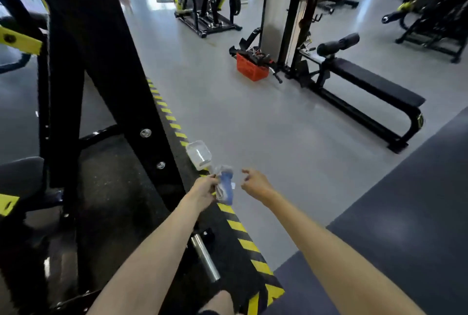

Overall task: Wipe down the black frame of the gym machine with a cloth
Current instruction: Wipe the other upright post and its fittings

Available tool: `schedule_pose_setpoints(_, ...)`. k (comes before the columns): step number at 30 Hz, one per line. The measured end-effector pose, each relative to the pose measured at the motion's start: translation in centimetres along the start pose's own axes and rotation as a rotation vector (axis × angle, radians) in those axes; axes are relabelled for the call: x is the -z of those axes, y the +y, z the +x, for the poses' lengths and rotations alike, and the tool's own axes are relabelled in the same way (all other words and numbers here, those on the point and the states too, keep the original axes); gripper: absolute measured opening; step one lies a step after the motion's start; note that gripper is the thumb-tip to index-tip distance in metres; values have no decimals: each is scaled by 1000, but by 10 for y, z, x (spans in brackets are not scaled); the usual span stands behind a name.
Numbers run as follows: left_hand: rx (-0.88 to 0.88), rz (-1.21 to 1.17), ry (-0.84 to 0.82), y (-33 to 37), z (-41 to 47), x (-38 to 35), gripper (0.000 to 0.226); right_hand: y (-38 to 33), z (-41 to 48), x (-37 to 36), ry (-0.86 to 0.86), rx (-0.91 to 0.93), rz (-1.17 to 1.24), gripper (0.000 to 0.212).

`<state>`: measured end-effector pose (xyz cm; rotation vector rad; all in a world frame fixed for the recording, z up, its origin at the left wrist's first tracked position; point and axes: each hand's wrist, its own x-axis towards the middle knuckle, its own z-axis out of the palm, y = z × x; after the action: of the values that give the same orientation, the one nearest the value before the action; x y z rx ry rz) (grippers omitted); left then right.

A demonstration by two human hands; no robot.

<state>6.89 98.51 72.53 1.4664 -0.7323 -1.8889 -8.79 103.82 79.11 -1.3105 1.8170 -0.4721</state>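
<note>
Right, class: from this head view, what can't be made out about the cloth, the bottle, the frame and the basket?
The cloth: head view; bunched in the left hand, so its full shape is hidden.
The bottle: head view; cloth covers its neck, so whether the hand holds it is unclear.
The frame: head view; top cut off by the upper edge.
The basket: head view; contents too small to tell.

Black frame post [101, 73] blocks left side. Grey floor [253, 124] open ahead and to right. Clear bottle [198, 155] near striped platform edge [177, 127], close ahead. Bench [367, 86] and red basket [250, 70] far off, right.
</note>
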Motion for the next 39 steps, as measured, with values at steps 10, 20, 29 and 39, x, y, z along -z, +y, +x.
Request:
schedule_pose_setpoints(10,50,-121,-309,31,81,-129,36,46,78,79,113,-124,415,23)
schedule_pose_setpoints(20,49,-12,-256,115,209,-200,31,39,234,176,34,-200,592,33)
schedule_pose_setpoints(29,42,227,-360,182,301,-298,26,65,343,270,44,-183,667,38)
schedule_pose_setpoints(39,-92,295,-297,277,420,-409,29,65,502,424,-103,-75,499,24)
